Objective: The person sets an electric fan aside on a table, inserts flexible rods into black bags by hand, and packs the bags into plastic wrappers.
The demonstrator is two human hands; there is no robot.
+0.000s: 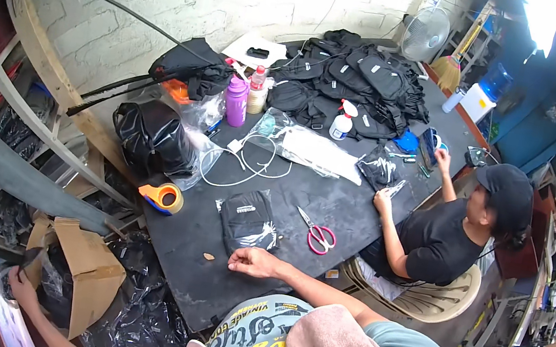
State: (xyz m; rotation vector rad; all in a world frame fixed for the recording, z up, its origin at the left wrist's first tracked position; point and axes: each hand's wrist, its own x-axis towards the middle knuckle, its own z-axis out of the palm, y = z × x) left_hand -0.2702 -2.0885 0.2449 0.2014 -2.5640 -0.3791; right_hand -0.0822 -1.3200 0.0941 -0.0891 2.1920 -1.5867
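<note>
My left hand (23, 288) reaches down at the far left beside an open cardboard box (85, 273). Its fingers are closed on the edge of something dark and shiny, too unclear to name. On the table's near edge lies my right hand (254, 263), fingers curled and nothing visible in them. Just beyond it is a folded black fabric bag (246, 220) in clear plastic. Scissors with pink handles (320, 238) lie to the right of that pack, and an orange tape dispenser (162, 197) stands to its left.
Black bags (367, 78) are heaped at the back of the table (200, 285). Nearer are a purple bottle (236, 102), a spray bottle (342, 122) and a white cable (250, 165). A co-worker (440, 237) sits at the right, handling a plastic-wrapped item. Black plastic (138, 304) hangs beside the box.
</note>
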